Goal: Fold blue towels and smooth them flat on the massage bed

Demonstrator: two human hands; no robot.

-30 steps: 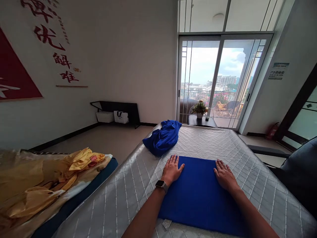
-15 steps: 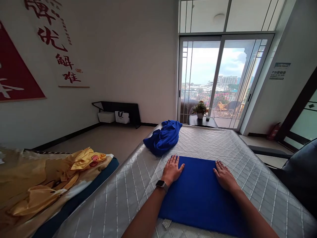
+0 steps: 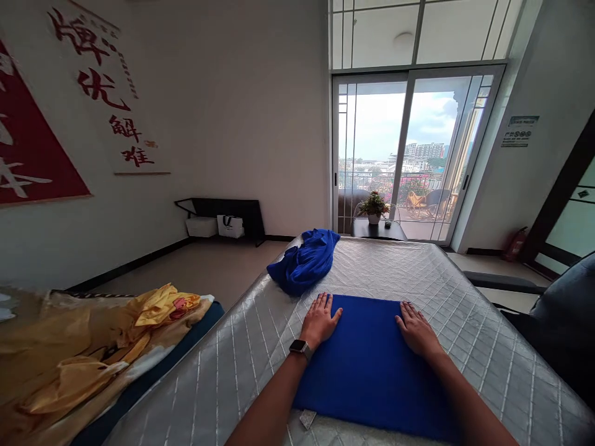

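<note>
Dim indoors; daylight through glass doors [image 3: 413, 158]; edges stretched.

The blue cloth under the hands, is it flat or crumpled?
Flat: the blue cloth has a smooth surface and straight edges.

This looks like an office or lounge with public-building fittings: a red banner [image 3: 44, 155] and a hanging scroll [image 3: 105, 93] lettered in Chinese, a wall notice [image 3: 519, 131], a fire extinguisher [image 3: 514, 246] near a dark-framed door [image 3: 576, 204]. Beyond the quilted silver cover's [image 3: 385, 266] far edge, a potted plant [image 3: 374, 207] stands before sliding glass doors [image 3: 403, 136] facing a balcony [image 3: 425, 224].
</note>
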